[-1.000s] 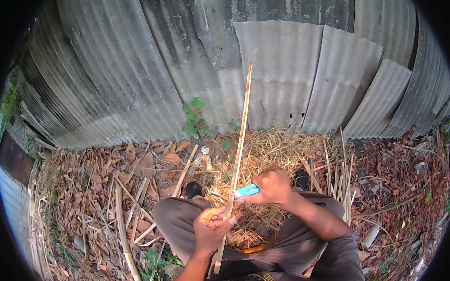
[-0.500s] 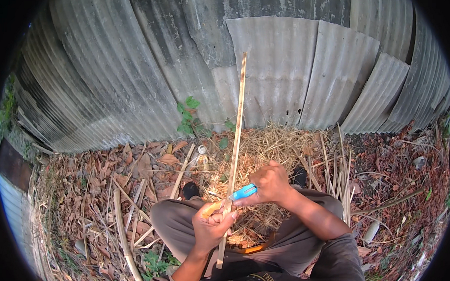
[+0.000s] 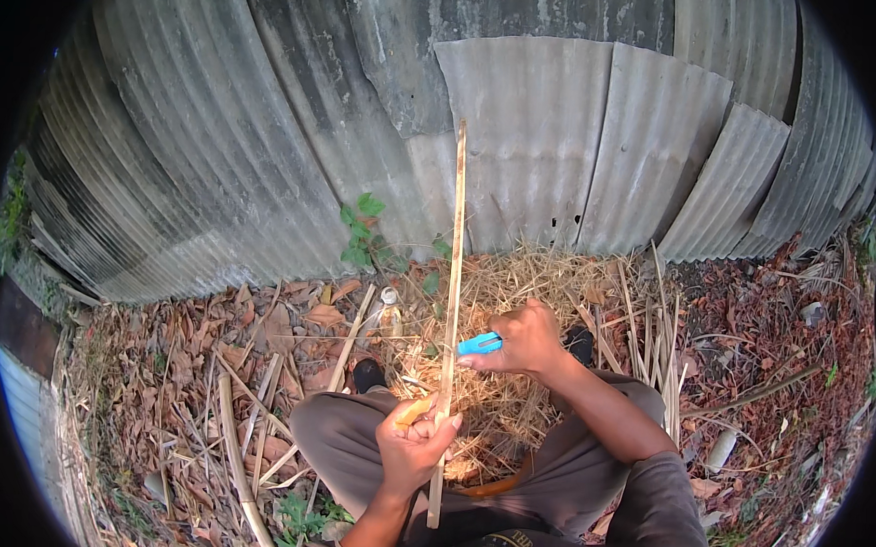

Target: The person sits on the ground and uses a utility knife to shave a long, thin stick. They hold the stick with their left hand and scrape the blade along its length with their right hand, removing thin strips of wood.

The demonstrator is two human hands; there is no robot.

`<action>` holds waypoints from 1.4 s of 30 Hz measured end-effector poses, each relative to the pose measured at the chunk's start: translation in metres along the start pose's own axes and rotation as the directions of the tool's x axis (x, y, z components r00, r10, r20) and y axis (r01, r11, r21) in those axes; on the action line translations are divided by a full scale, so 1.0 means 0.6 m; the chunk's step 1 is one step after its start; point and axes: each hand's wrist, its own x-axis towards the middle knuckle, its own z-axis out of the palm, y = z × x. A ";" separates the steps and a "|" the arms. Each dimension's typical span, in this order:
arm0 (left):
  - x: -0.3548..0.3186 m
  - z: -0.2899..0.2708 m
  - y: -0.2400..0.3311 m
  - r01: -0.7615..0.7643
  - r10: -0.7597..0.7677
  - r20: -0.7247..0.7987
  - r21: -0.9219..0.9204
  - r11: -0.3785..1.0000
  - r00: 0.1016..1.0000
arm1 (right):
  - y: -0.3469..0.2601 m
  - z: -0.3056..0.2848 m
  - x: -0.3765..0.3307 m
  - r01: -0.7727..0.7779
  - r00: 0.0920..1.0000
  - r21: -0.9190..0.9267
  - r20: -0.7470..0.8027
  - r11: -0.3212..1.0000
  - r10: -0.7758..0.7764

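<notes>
A long, narrow strip of split bamboo stands out ahead of me, its near end above my lap. Wrapped round its lower part is my left hand, with an orange-yellow piece, like a pad or cover, at its fingers. My right hand is closed round the bright blue handle of a utility knife. The knife's front end is beside the strip, above my left hand; its blade cannot be made out clearly.
My crossed legs frame a heap of pale shavings. Bamboo pieces lie left and right among dry leaves. A corrugated metal fence stands ahead, with a small green plant at its foot.
My right hand and the knife have moved slightly up along the strip, away from my left hand. The strip's far end has shifted a little left and down.
</notes>
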 end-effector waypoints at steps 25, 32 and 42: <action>-0.129 -0.073 0.033 0.215 -0.242 0.141 0.183 0.959 0.960 | 0.139 -0.018 0.018 -0.310 0.950 -0.253 -0.111 0.917 0.290; -0.181 -0.110 0.031 0.202 -0.228 0.103 0.214 0.956 0.968 | 0.151 -0.016 0.031 -0.381 0.924 -0.202 -0.086 0.902 0.371; -0.233 -0.135 0.055 0.123 -0.267 0.133 0.641 0.758 0.955 | 0.216 -0.057 0.025 -0.655 0.754 -0.212 -0.111 0.726 0.648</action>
